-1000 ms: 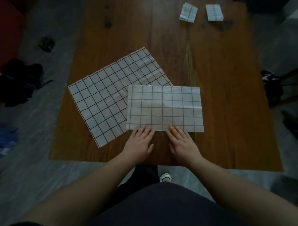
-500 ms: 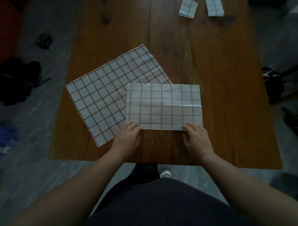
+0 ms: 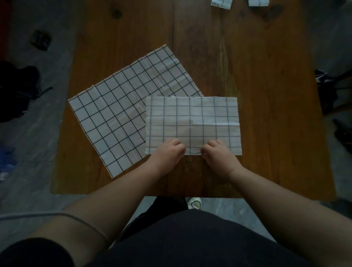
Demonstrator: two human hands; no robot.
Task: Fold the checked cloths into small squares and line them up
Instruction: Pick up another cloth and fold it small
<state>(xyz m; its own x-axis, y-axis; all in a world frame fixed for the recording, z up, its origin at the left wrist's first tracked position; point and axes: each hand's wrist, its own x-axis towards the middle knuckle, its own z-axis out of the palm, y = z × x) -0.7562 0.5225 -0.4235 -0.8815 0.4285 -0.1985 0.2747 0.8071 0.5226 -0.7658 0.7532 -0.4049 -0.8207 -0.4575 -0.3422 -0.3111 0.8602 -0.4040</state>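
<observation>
A wooden table [image 3: 266,95] carries all the cloths. Close to its near edge, about the middle, lies a folded cloth [image 3: 192,122], a white rectangle with thin dark checks, its long sides running along the table's near edge. A crease crosses its right half.

Both hands are at the near edge of this folded cloth, side by side and near its middle, with a narrow gap of cloth between them. The left hand [image 3: 169,152] has its fingers curled down onto the cloth and its thumb at the hem, pinching the edge. The right hand [image 3: 219,154] does the same just beside it, fingers bent over and thumb tucked at the hem.

An open cloth [image 3: 118,106] of the same pattern lies flat and turned askew on the left half of the table. One of its corners points toward the left near corner, and its right part is tucked under the folded cloth.

At the far edge, toward the right far corner, two small squares [image 3: 221,2] [image 3: 258,2] sit side by side, slightly apart and cut off by the top of the view.

A white shoe [image 3: 194,203] shows on the grey floor [image 3: 28,143] just below the near edge.
</observation>
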